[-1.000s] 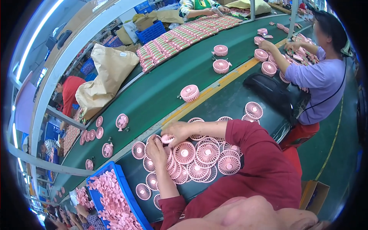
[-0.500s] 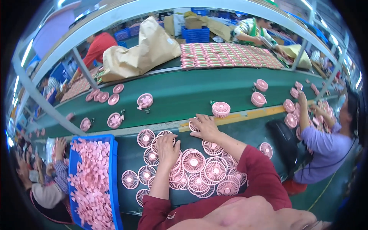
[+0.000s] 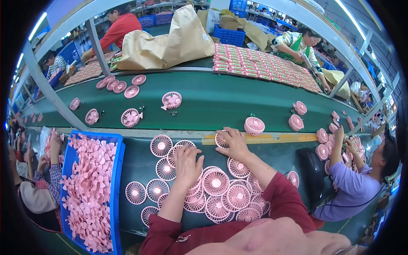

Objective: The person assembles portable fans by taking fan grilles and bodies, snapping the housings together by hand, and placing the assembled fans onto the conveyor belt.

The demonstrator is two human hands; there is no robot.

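Observation:
Round pink fan grilles [image 3: 215, 181] lie in an overlapping heap on the dark green worktop in front of me, with several single ones spread to the left. My left hand [image 3: 188, 165] rests over the grilles at the heap's upper left, palm down, thumb apart from the fingers. One grille [image 3: 183, 145] shows partly beyond its fingertips. By the belt-side edge of the worktop, my right hand [image 3: 236, 146] has its thumb and fingers around the rim of a single pink grille [image 3: 221, 140]. Part of that grille is hidden under the hand.
A blue bin [image 3: 119, 170] of pink fan blades [image 3: 91, 182] stands at left. Beyond the worktop runs a green conveyor belt [image 3: 204, 104] carrying pink fan heads [image 3: 254, 126]. A black bag-like object [image 3: 309, 174] lies at right, beside a co-worker in purple [image 3: 352, 182]. Metal posts [image 3: 55, 91] frame the belt.
The whole view has shifted and tilted, showing more of the far side. Both hands keep nearly the same places over the same grilles.

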